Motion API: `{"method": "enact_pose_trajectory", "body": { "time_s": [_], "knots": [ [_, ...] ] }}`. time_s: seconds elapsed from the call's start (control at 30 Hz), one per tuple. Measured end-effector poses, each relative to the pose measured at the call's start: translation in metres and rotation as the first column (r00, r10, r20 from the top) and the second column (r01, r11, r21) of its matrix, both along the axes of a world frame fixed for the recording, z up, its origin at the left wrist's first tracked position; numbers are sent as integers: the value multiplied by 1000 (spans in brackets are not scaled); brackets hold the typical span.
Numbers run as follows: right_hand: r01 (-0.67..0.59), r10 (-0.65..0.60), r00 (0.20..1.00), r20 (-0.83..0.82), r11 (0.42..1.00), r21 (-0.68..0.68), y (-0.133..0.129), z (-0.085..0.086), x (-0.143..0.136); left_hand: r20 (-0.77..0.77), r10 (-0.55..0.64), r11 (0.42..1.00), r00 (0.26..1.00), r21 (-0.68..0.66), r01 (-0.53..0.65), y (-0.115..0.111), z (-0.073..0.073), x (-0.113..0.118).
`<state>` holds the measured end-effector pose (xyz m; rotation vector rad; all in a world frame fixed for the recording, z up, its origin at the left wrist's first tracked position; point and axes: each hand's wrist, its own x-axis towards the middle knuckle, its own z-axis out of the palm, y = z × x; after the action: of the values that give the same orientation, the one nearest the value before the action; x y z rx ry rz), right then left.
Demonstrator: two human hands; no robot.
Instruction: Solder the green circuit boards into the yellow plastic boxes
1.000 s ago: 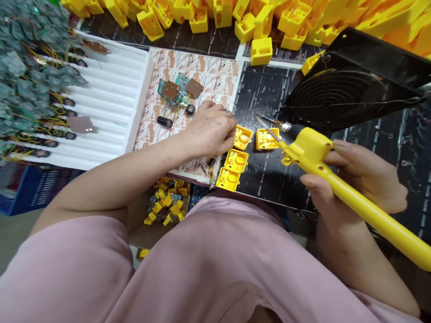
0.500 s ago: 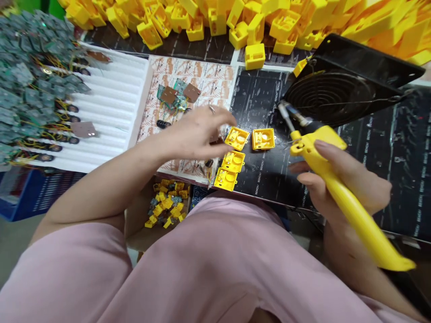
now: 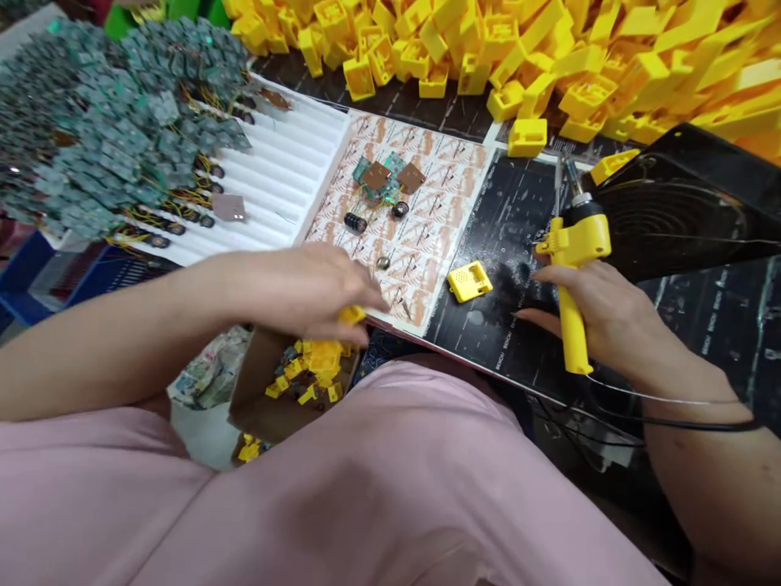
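My left hand (image 3: 323,289) is over the front edge of the table, above a cardboard box (image 3: 256,378). A yellow plastic case (image 3: 352,313) shows between its thumb and fingers, partly hidden. Below the hand, more yellow cases (image 3: 323,356) are blurred over the box. In my right hand (image 3: 601,305) is a yellow soldering gun (image 3: 572,305), tip upward, with a wire trailing from its handle. Between the hands, one yellow case (image 3: 469,281) lies on the black mat (image 3: 469,330), its perforated outer face up.
Circuit boards with wires (image 3: 131,130) are heaped on a white ridged sheet (image 3: 293,175) at left. Boards with speakers (image 3: 384,181) rest on patterned paper (image 3: 359,134). Many yellow housings (image 3: 439,49) are piled at the back. A black fan (image 3: 677,212) stands at right.
My left hand has moved from the mat to above the box, and the open-side-up cases have left the mat. One case now lies face up. The soldering gun has swung more upright.
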<state>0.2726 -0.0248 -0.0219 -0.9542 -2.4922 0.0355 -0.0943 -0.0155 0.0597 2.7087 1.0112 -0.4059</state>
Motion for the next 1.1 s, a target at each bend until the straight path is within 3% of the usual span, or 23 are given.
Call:
{"method": "enact_pose_trajectory", "body": {
  "time_s": [0.03,0.07,0.17,0.3,0.43,0.53,0.63,0.7,0.77,0.83,0.9,1.0,1.1],
  "knots": [
    [-8,8,1000,7,1000,-5,1,0,-3,-37,37,999,999,16,-37,11,1,-5],
    [-15,15,1000,16,1000,-14,1,0,-8,-42,148,982,988,121,-142,23,0,-6],
    [-70,71,997,16,997,-26,0,2,-24,51,353,901,934,250,-354,53,-11,-3],
    [-135,133,991,-26,987,-88,7,-3,-45,229,326,915,917,166,-367,60,-27,4],
    [-172,159,983,-88,970,-170,16,-12,-58,360,305,885,882,235,-402,67,-33,22],
    [-56,33,987,-159,988,-140,7,-11,-60,355,337,850,872,284,-444,95,-42,39],
    [53,-85,979,-184,984,-170,-12,-4,-58,295,396,830,870,290,-476,133,-62,48],
    [76,-95,987,-128,987,-139,-21,0,-57,280,380,858,882,250,-449,150,-75,49],
    [124,-127,991,-53,991,-46,-22,1,-57,292,321,888,901,237,-393,154,-79,48],
    [200,-200,980,-10,980,21,-16,-2,-56,296,305,904,905,210,-373,146,-69,48],
    [268,-267,963,-24,963,31,-6,-5,-53,329,353,911,876,94,-402,132,-49,47],
    [312,-311,945,-96,950,-9,4,-8,-47,514,427,896,744,-128,-425,112,-15,48],
    [282,-287,952,-108,958,-56,3,-7,-45,659,473,874,584,-268,-405,100,4,52]
  ]
}}
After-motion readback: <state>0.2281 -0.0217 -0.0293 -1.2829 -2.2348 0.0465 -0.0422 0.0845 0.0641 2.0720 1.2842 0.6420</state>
